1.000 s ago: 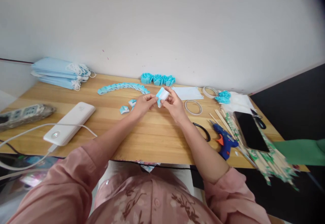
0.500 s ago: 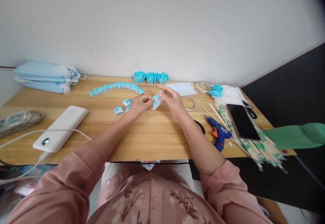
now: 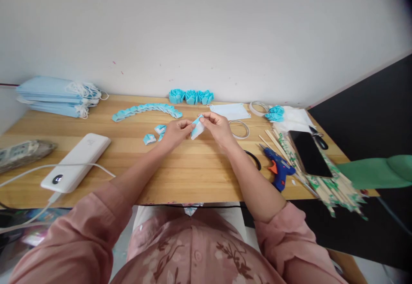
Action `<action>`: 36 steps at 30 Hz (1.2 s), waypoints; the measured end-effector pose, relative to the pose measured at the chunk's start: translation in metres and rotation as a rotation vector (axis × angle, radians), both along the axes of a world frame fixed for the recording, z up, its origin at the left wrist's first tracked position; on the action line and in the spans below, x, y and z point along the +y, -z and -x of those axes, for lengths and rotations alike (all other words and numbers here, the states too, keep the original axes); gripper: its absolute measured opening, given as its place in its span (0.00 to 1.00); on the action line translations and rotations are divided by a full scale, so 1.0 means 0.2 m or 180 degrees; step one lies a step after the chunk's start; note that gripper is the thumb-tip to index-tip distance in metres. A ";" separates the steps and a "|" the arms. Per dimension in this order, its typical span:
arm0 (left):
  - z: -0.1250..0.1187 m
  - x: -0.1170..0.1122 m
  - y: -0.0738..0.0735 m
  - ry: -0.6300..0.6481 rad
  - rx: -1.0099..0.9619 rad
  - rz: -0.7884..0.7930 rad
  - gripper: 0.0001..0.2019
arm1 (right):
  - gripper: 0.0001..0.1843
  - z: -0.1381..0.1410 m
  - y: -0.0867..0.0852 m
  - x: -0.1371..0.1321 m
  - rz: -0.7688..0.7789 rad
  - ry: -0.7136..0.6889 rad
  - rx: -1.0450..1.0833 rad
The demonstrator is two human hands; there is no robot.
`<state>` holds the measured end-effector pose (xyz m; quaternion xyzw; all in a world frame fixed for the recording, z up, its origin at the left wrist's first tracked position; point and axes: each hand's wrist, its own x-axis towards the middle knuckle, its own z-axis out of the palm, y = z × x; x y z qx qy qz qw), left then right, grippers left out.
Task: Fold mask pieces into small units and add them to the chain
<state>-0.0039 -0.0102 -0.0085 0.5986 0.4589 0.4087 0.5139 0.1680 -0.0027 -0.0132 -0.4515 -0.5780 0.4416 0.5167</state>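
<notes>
Both hands meet over the middle of the wooden table (image 3: 193, 176). My left hand (image 3: 175, 132) and my right hand (image 3: 219, 128) pinch a small folded piece of light blue mask fabric (image 3: 196, 128) between their fingertips, just above the tabletop. Left of my left hand lie small folded blue pieces (image 3: 149, 138). Behind them a curved row of folded blue pieces (image 3: 146, 110) runs across the table. Blue fabric rosettes (image 3: 191, 96) stand against the wall.
A stack of blue face masks (image 3: 56, 96) lies far left, a white power bank (image 3: 76, 162) with cable and a power strip (image 3: 22, 154) nearer. At right are a flat mask (image 3: 231, 111), tape rolls (image 3: 240, 129), a blue glue gun (image 3: 278, 167), black scissors handle (image 3: 253, 159), wooden sticks (image 3: 318, 180), a phone (image 3: 309, 153).
The folded blue piece has been lowered slightly and turned between my fingertips. The view has shifted a little to the right; the table's things have not moved.
</notes>
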 end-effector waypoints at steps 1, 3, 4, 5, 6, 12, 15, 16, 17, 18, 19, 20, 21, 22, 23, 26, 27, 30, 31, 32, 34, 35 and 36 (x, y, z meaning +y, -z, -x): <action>0.00 0.00 0.00 -0.0005 -0.0002 0.0012 0.16 | 0.16 0.00 0.00 0.00 0.0024 0.0018 -0.0001; 0.00 0.01 0.00 -0.0010 -0.0010 0.0048 0.15 | 0.18 0.00 0.00 0.00 0.0079 0.0016 -0.0029; 0.01 0.01 0.00 -0.0011 -0.0020 0.0067 0.15 | 0.19 0.00 -0.01 0.00 0.0106 -0.0006 -0.0030; 0.01 0.01 0.00 -0.0011 -0.0030 0.0084 0.15 | 0.20 0.00 -0.01 0.00 0.0133 -0.0041 -0.0019; 0.01 0.01 -0.01 -0.0012 -0.0036 0.0093 0.15 | 0.20 0.00 -0.01 0.00 0.0153 -0.0076 0.0001; 0.03 0.01 -0.01 -0.0048 0.0059 0.0055 0.16 | 0.22 -0.01 -0.01 0.00 0.0138 -0.0100 0.0004; 0.03 0.02 0.00 -0.0054 0.0062 0.0110 0.16 | 0.24 -0.01 -0.01 0.01 0.0134 -0.0111 0.0026; 0.03 0.02 0.00 -0.0056 0.0051 0.0144 0.16 | 0.24 -0.01 -0.01 0.01 0.0131 -0.0116 0.0033; 0.03 0.02 -0.01 -0.0064 0.0039 0.0180 0.16 | 0.25 -0.01 -0.01 0.01 0.0128 -0.0121 0.0041; 0.03 0.02 -0.01 -0.0075 0.0036 0.0210 0.16 | 0.25 -0.01 0.00 0.01 0.0124 -0.0129 0.0051; 0.03 0.02 -0.01 -0.0085 0.0044 0.0232 0.16 | 0.25 -0.01 0.00 0.01 0.0121 -0.0142 0.0061; 0.04 0.02 -0.01 -0.0095 0.0058 0.0244 0.15 | 0.25 -0.01 0.00 0.01 0.0115 -0.0157 0.0066; 0.04 0.02 -0.02 -0.0103 0.0068 0.0246 0.15 | 0.25 -0.01 0.00 0.01 0.0108 -0.0169 0.0064; 0.04 0.02 -0.02 -0.0111 0.0069 0.0246 0.15 | 0.25 -0.01 0.01 0.01 0.0099 -0.0179 0.0052; 0.04 0.02 -0.02 -0.0116 0.0059 0.0250 0.15 | 0.25 -0.02 0.01 0.02 0.0088 -0.0188 0.0035; 0.04 0.03 -0.02 -0.0135 0.0020 0.0290 0.14 | 0.26 -0.02 0.02 0.02 0.0050 -0.0211 0.0009; 0.04 0.03 -0.02 -0.0144 0.0023 0.0303 0.14 | 0.26 -0.02 0.01 0.01 0.0044 -0.0197 0.0022; 0.04 0.03 -0.02 -0.0155 0.0037 0.0298 0.14 | 0.24 -0.02 -0.02 -0.01 0.0082 -0.0115 0.0100; 0.04 0.03 -0.02 -0.0152 0.0033 0.0290 0.13 | 0.24 -0.02 -0.03 -0.01 0.0112 -0.0096 0.0107; 0.04 0.03 -0.02 -0.0142 0.0024 0.0282 0.13 | 0.24 -0.02 -0.05 -0.02 0.0148 -0.0096 0.0085; 0.03 0.02 -0.02 -0.0114 0.0019 0.0258 0.12 | 0.23 -0.01 -0.05 -0.03 0.0198 -0.0130 -0.0010; 0.03 0.02 -0.02 -0.0090 0.0036 0.0231 0.12 | 0.21 0.00 -0.05 -0.03 0.0201 -0.0145 -0.0064; 0.03 0.01 -0.02 -0.0054 0.0065 0.0200 0.12 | 0.19 0.00 -0.04 -0.02 0.0191 -0.0153 -0.0113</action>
